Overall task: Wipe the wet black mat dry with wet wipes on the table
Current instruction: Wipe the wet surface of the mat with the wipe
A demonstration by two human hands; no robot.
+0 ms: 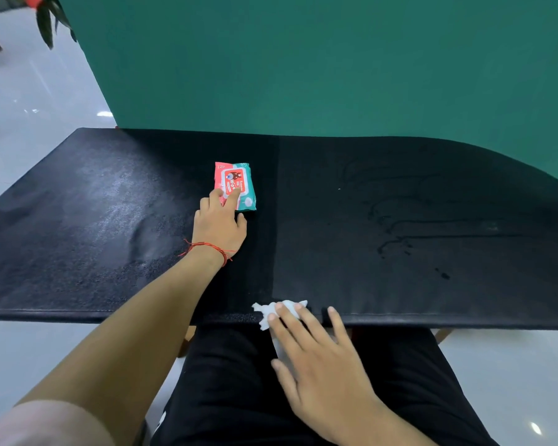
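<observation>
At the 6 o'clock edge of the mat (400,284), the right hand (316,358) lies flat with its fingers spread and straight, the fingertips pressing a crumpled white wipe (264,312) against the rim. Part of the wipe hangs over the edge. The palm is off the mat, above the lap.

Further in, close to the mat's centre, the left hand (219,225) rests its fingers on the near end of the pack (239,178). The thumb lies on the mat beside the pack and does not wrap it. The water (397,226) lies towards 3 o'clock as thin streaks and drops, well apart from both hands.

Risks, as I judge them:
- The wipe sits so close to the edge that a pull towards 6 o'clock could drag it off into the lap.
- A damp wipe may only spread the streaks, not dry them.
- Wide strokes could ruck up the mat, which already shows a bump at 9 o'clock.

The fingers cover most of the wipe, so how it is folded is hidden. Black on black makes the full wet area hard to trace. The table under the mat does not show.
</observation>
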